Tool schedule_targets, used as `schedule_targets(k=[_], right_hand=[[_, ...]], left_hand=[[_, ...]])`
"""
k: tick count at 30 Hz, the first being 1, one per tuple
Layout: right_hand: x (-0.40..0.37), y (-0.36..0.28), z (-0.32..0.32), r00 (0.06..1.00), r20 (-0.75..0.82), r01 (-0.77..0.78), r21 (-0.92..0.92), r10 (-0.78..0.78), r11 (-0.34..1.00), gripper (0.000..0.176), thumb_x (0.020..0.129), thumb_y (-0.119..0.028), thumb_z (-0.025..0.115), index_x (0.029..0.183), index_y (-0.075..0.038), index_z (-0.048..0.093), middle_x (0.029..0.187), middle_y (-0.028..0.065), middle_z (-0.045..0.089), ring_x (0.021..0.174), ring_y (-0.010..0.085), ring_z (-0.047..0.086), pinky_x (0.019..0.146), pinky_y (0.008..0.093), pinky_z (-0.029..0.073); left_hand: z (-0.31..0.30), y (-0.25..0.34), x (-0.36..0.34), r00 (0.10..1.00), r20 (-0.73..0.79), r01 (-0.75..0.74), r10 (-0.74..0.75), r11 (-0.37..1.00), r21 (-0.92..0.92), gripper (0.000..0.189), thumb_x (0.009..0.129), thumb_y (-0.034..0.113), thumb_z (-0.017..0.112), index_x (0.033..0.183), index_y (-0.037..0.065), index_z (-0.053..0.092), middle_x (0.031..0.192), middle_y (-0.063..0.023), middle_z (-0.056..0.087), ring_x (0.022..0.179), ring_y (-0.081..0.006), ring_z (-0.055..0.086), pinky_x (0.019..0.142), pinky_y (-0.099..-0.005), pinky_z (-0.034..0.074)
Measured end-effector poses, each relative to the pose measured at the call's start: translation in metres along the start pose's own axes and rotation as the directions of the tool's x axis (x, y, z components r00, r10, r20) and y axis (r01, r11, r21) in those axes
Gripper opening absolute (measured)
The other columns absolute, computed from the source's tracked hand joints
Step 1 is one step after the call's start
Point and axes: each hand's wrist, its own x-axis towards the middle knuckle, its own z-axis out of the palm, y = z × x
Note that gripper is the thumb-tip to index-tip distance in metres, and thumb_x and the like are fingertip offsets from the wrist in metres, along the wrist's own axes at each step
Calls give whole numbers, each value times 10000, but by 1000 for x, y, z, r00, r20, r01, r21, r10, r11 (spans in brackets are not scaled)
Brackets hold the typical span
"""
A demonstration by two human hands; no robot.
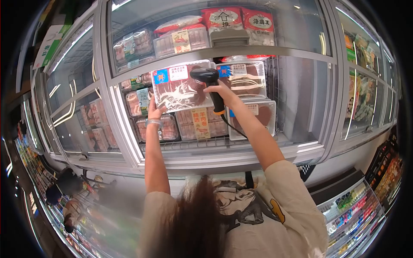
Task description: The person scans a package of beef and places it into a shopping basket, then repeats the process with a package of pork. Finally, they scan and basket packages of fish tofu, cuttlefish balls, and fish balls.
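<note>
My left hand (155, 109) grips the lower left corner of a clear plastic tray of dark red meat (180, 88). The tray is tilted toward me above the other packs, with a blue label and a white sticker near its top. In my right hand (221, 91) is a black barcode scanner (206, 76), its head over the tray's upper right part. A black cable hangs from its handle. Beneath lie a pack of meat rolls with a yellow label (201, 122) and several other trays. A similar labelled tray (249, 81) lies behind my right hand.
The freezer's glass lid (172, 26) is slid back, its frame crossing behind the tray. Red and white bags (258, 26) lie under that glass. The metal front rim (232, 157) runs before me. Shelves of packaged goods (352, 206) stand at right; people are at lower left.
</note>
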Motion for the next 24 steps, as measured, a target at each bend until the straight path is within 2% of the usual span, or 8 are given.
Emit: schedule_targets(k=[6,9,12,14,15,18,20,24], right_hand=[[-5,-8,0,1000,-14,-12,-63,12,998,379,614,-150,618,959,-44,501,814,21,486,746,117,459,655,241,351],[-12,-19,-18,1000,-14,14,-95,-15,995,357,617,-174,622,937,-53,520,784,15,487,694,113,463,602,236,356],[-26,-31,-55,979,-189,-51,115,73,992,324,625,-164,623,912,-46,529,727,22,514,619,106,490,580,252,420],[-25,-28,-96,905,-414,-1,231,99,973,275,643,-158,605,881,-47,523,754,33,550,733,140,563,593,265,444],[-28,-25,-123,881,-449,-21,278,149,960,280,691,-136,566,949,-56,489,904,76,559,846,173,560,681,297,447],[-44,-5,-196,823,-559,7,193,104,981,198,677,-215,574,813,-76,535,832,41,571,817,136,548,632,284,428],[-59,-4,-212,778,-613,-32,182,139,983,222,666,-215,587,837,-84,533,830,34,571,814,130,544,617,283,420],[-67,-4,-212,812,-567,-10,226,140,974,248,661,-206,594,875,-97,533,801,14,544,758,115,518,621,263,405]], left_hand=[[5,-22,7,994,-99,64,-53,992,110,554,604,-112,467,1137,21,398,993,-97,516,887,-194,507,769,-275,398],[10,-43,22,808,-207,-212,551,601,771,453,624,-54,483,1070,2,426,974,-152,514,861,-272,514,755,-307,409],[71,40,-3,679,-140,-214,721,376,902,309,695,-21,472,1002,2,496,955,-141,543,880,-190,524,741,-255,408],[111,69,-14,811,25,-410,585,538,736,179,746,7,455,898,5,550,858,-136,570,777,-170,548,667,-250,424],[133,73,-18,872,59,-407,487,652,640,158,762,13,447,872,7,559,819,-125,578,742,-158,550,644,-245,425],[196,61,-27,940,248,-309,235,896,320,157,795,62,437,865,8,566,759,-105,585,688,-131,549,609,-221,422],[223,29,-20,934,355,-128,-25,907,401,195,773,124,477,889,-3,568,810,-116,597,756,-160,567,649,-242,432],[247,-39,-19,964,173,47,-201,771,636,343,736,199,480,976,-43,514,888,-196,578,838,-284,565,731,-333,433]])
